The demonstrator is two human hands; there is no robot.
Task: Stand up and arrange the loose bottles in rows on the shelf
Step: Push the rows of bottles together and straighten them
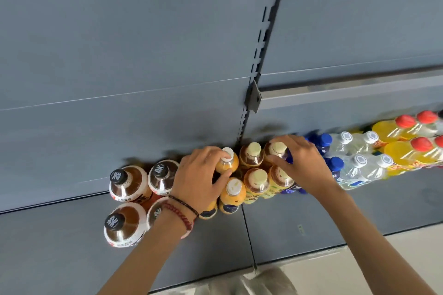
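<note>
Fingers and thumb of the left hand (199, 175) curl round the shoulder of an upright orange juice bottle (227, 161) with a white cap, the thumb hooked across its near side. The right hand (303, 163) arches over a cream-capped tea bottle (278, 151), fingertips draped past the cap and the thumb pressed to the bottle's near side. Beaded bracelets (184, 213) ring the left wrist.

Between the hands stand three more yellow-label tea bottles (257, 179), packed close in two rows. Just beside the left thumb is a second orange bottle (233, 193), and another orange one is half hidden under the left palm. Left of the left hand, four dark-capped brown bottles (124, 183) stand in a square, one partly behind the wrist. Past the right hand come blue-capped bottles (335, 165), clear water bottles (359, 160), then yellow bottles with red caps (387, 130), also two deep.

All stand on the grey shelf (60, 246), close to its back panel (119, 31), where a slotted upright (263, 31) rises behind the gap between the hands.
</note>
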